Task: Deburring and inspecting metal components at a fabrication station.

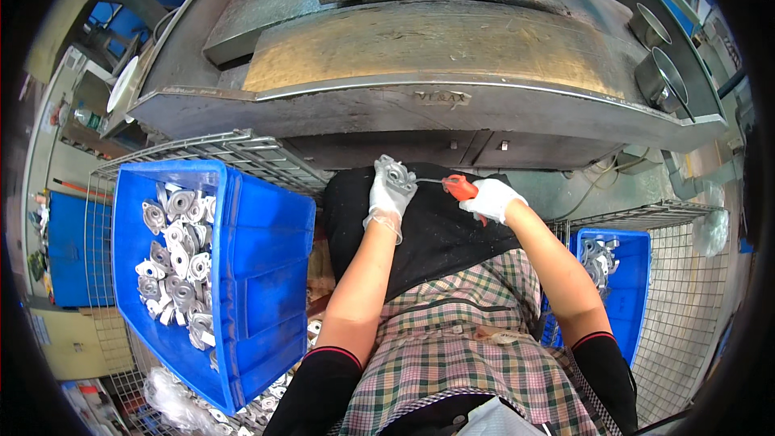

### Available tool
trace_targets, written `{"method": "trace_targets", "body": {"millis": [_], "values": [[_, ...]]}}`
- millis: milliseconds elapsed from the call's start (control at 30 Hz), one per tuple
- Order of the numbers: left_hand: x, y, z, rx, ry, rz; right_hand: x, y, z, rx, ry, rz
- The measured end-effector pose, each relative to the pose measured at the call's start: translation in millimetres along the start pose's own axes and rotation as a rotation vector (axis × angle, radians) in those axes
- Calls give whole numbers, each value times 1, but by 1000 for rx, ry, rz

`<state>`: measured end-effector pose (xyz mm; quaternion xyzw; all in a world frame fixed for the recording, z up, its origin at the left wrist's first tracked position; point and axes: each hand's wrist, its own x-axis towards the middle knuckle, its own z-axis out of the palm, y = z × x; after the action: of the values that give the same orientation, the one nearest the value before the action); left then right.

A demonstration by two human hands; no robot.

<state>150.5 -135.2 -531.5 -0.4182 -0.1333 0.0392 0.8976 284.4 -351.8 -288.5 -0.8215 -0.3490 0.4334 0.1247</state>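
My left hand (387, 200), in a white glove, is closed around a small grey metal casting (395, 173) with a round opening, held above my lap. My right hand (494, 199), also gloved, grips a red tool (460, 186) with a thin metal shaft. The shaft points left, and its tip is at or very near the casting's right side; contact is not clear. A bit of red shows below my right fingers. Under both hands lies a black cloth (363, 234) over my lap.
On the left, a tilted blue bin (270, 274) holds many similar castings (182, 250). A smaller blue bin (638, 287) with castings stands at right, beside wire mesh (686, 307). Ahead is a metal workbench (387, 105) with a worn board (436, 44) and metal cups (660, 81).
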Motion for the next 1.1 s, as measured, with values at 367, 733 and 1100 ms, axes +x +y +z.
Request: {"method": "trace_targets", "body": {"millis": [367,733,1100], "values": [[8,-76,30,992,835,668,-5,-11,6,22,27,-11],[27,-129,56,-1786,-295,551,39,-25,7,119,107,-85],[28,-118,51,-1719,-282,614,41,-30,6,93,81,-68]]}}
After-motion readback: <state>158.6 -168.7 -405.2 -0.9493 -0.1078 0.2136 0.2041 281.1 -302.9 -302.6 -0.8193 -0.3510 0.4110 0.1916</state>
